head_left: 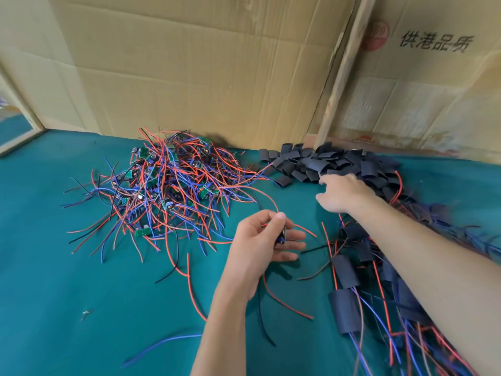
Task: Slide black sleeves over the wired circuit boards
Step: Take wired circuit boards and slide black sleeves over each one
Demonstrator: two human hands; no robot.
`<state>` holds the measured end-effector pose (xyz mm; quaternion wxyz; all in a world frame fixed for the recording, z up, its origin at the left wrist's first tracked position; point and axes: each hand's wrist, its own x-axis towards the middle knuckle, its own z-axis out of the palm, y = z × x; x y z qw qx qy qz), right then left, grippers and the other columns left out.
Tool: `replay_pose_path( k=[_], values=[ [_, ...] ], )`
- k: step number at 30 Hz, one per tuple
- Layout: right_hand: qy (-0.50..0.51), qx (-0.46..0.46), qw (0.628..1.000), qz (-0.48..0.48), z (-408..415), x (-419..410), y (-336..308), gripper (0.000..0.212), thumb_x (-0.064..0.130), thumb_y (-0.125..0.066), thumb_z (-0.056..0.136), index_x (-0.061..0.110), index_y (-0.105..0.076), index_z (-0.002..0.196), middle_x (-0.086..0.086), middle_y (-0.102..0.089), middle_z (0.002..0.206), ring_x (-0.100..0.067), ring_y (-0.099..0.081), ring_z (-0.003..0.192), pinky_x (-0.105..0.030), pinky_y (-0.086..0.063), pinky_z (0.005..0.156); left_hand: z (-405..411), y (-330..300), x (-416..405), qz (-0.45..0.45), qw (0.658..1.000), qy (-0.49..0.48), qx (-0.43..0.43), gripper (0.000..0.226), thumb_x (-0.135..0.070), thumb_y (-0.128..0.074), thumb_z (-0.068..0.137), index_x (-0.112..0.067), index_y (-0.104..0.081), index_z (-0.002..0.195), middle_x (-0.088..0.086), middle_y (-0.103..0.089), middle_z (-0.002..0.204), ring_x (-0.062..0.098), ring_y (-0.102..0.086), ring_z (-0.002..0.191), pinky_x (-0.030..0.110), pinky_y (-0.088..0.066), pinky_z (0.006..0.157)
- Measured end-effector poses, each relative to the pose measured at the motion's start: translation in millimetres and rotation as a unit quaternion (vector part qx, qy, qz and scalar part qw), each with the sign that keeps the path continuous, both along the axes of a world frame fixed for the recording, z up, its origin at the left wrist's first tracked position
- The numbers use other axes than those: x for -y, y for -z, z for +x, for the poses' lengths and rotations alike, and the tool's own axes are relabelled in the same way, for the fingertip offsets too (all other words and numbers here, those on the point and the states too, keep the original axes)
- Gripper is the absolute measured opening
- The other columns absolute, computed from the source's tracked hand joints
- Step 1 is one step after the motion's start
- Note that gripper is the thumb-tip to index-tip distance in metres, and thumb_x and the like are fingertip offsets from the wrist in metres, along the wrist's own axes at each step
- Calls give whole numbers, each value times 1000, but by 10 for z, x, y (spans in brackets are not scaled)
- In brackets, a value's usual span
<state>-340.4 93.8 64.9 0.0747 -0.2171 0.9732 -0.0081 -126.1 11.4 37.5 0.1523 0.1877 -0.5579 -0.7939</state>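
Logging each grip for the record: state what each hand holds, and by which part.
Left hand pinches a wired circuit board by its body. Right hand reaches the black sleeves; any hold there cannot be told.

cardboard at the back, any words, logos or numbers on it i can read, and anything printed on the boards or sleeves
"供港品质" in dark print on the right cardboard panel; the last character is blurred, so that reading is uncertain.
Round red logo left of it: too faded to read.
Green circuit boards and black sleeves: no legible print.

You are looking down from head height, facing forward over the green table (54,240), close above your left hand (260,242) and right hand (344,194).
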Motion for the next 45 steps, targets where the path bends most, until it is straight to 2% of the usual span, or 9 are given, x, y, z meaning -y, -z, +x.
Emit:
replay_pose_path(
  k=[5, 10, 13, 15, 20, 27, 30, 36, 45],
  values=[
    [-10, -32, 997, -74, 123, -21, -101, 27, 35, -54, 99, 35, -58, 126, -10, -60, 128, -35, -57, 112, -36, -46, 77, -4, 38, 5, -50, 999, -16, -2, 25, -17, -53, 104, -9, -70, 87, 15, -77, 84, 20, -74, 74, 24, -59, 62],
    [-73, -55, 930, -355, 636, -133, -332, 10, 30, -61, 93, 34, -65, 85, 8, -65, 61, -11, -55, 60, -31, -36, 55, -4, 37, 4, -80, 997, -15, -5, 19, -6, -54, 101, -13, -68, 111, 14, -77, 86, 18, -71, 63, 24, -57, 57],
    [-88, 47, 885, -455, 999, -241, -339, 10, 22, -68, 89, 30, -69, 82, 2, -72, 68, -16, -61, 63, -33, -51, 65, -15, 38, -13, -90, 996, 0, -5, 25, -3, -52, 100, -15, -65, 119, 13, -77, 89, 19, -70, 59, 24, -56, 55],
    [-106, 73, 885, -448, 1138, -291, -305, 14, 15, -72, 88, 27, -71, 81, 1, -73, 71, -22, -64, 69, -37, -54, 72, -24, 39, -15, -95, 995, 1, -8, 30, -2, -51, 99, -17, -63, 122, 11, -78, 88, 21, -71, 61, 25, -57, 55],
    [-148, 66, 900, -406, 1257, -300, -175, 20, 8, -75, 81, 25, -73, 72, 13, -71, 66, -4, -65, 64, -15, -47, 64, -57, 62, -13, -119, 993, -13, -9, 22, -7, -50, 102, -16, -65, 115, 14, -76, 85, 25, -71, 60, 27, -55, 52],
    [-55, 73, 899, -427, 1081, -338, -43, 15, 13, -70, 77, 25, -71, 70, 9, -70, 62, -3, -58, 56, -22, -45, 60, -94, 128, -16, -148, 984, -89, 34, 22, -1, -44, 97, -13, -62, 99, 5, -67, 61, 24, -69, 50, 24, -48, 42],
    [-93, 30, 921, -377, 1005, -209, -96, 19, 16, -77, 75, 30, -70, 86, 14, -70, 80, -1, -59, 71, -13, -41, 63, -85, 140, 19, -154, 976, -147, 48, 23, 0, -42, 91, -13, -59, 96, 4, -66, 58, 26, -68, 49, 25, -49, 41],
    [-209, 92, 959, -166, 1012, 115, -51, 42, 25, -84, 76, 36, -71, 115, -2, -62, 101, -24, -52, 106, -34, -48, 83, -50, 118, 19, -193, 968, -141, 75, 27, -2, -43, 87, -18, -59, 101, 8, -67, 59, 26, -62, 38, 23, -41, 34],
    [-174, -5, 941, -292, 1154, -19, 32, 30, 11, -82, 74, 24, -76, 99, 4, -70, 96, -19, -64, 88, -34, -51, 83, -52, 187, 31, -289, 939, -151, 107, 22, -12, -46, 91, -28, -57, 101, 1, -67, 57, 20, -63, 38, 35, -52, 43]
  ],
)
